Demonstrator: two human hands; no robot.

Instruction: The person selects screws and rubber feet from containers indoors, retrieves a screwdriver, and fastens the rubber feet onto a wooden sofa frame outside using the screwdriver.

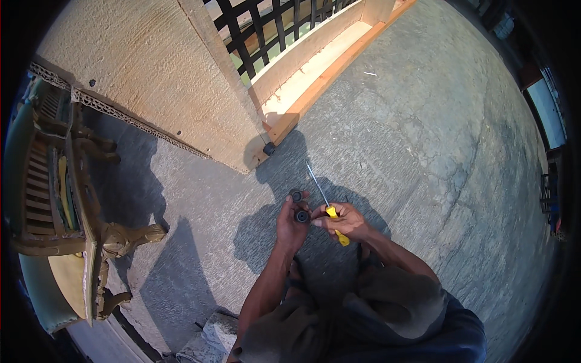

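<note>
My left hand [292, 227] is closed round two small black round pieces that look like rubber feet: an upper foot [296, 195] and a lower foot [301, 216]. Gripped in my right hand [350, 222] is a screwdriver [333, 213] with a yellow handle, its metal shaft pointing up and away from me. The right fingertips come close to the lower foot; whether they pinch something small there I cannot make out. Beyond both hands, a similar black foot [269, 148] sits at the near corner of a wooden frame [305, 104].
A wide pale wooden panel [139, 72] rises at the upper left, beside black woven straps [272, 27] across the frame. At left lies a carved wooden chair [91, 199] with green upholstery. Rough concrete floor [423, 151] spreads to the right. A whitish bundle [215, 336] lies near my left forearm.
</note>
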